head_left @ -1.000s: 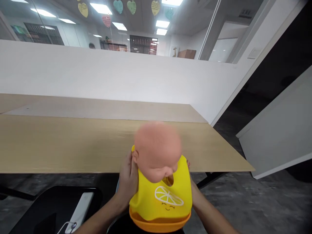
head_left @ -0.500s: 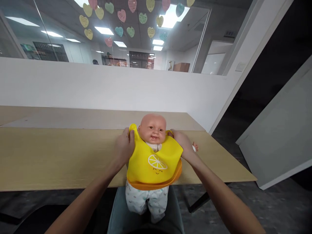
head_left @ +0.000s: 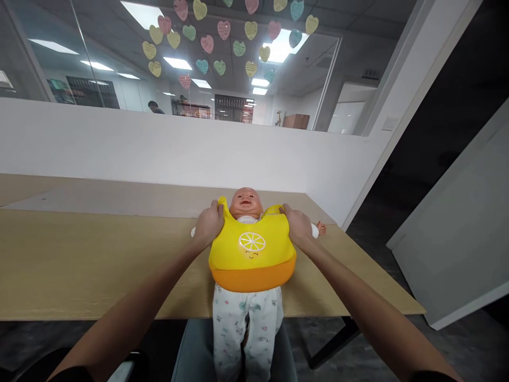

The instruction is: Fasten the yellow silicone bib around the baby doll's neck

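A baby doll (head_left: 245, 203) lies face up on the wooden table, wearing a white printed sleepsuit (head_left: 247, 323) whose legs reach past the table's near edge. Over its chest sits a yellow silicone bib (head_left: 251, 254) with a lemon-slice face and an orange catch pocket. My left hand (head_left: 209, 225) grips the bib's upper edge at the doll's right shoulder. My right hand (head_left: 297, 227) holds the opposite upper edge at the other shoulder. The bib's fastening at the neck is hidden behind the doll's chin and my fingers.
The light wood table (head_left: 91, 260) runs left, with a paler board (head_left: 119, 197) along its back against a white partition (head_left: 199, 148). A grey chair (head_left: 191, 350) stands below the doll's legs. Behind glass, a person (head_left: 154, 107) stands beneath hanging paper hearts.
The doll has gone from tilted up close to the camera to lying flat on the table, further away. Its legs and face now show, and both hands remain on the bib.
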A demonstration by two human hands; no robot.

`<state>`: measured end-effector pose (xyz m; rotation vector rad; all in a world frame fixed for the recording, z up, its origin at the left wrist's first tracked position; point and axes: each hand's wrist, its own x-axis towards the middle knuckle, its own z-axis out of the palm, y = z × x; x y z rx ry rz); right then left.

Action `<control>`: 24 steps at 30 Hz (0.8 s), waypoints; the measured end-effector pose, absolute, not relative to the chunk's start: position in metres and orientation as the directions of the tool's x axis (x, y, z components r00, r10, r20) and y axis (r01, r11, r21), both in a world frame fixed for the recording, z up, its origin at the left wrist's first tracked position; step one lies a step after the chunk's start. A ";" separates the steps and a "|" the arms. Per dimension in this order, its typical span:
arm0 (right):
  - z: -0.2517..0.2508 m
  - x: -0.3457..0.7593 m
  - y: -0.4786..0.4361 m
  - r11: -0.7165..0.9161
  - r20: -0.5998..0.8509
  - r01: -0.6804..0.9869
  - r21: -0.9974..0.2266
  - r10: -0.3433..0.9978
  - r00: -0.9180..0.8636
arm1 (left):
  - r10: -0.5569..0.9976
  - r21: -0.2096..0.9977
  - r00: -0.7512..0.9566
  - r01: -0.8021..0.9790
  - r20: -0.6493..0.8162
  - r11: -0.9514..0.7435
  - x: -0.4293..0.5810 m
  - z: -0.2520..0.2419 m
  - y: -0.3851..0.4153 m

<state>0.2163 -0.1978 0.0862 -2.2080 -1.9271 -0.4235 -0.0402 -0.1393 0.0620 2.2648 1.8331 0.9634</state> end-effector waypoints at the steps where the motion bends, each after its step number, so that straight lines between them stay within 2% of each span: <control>1: 0.081 0.218 -0.192 -0.140 0.323 0.988 0.068 0.940 0.111 | 0.913 0.435 0.094 0.857 0.397 -0.277 -0.039 0.058 -0.133; 13: 0.020 0.225 -0.138 -0.149 0.160 0.988 0.041 0.977 0.140 | 0.960 0.368 0.155 0.900 0.234 -0.235 -0.021 0.008 -0.083; 24: -0.029 0.233 -0.114 -0.145 0.118 0.989 -0.035 0.982 0.148 | 0.979 0.436 0.133 0.880 0.155 -0.189 -0.011 -0.039 -0.054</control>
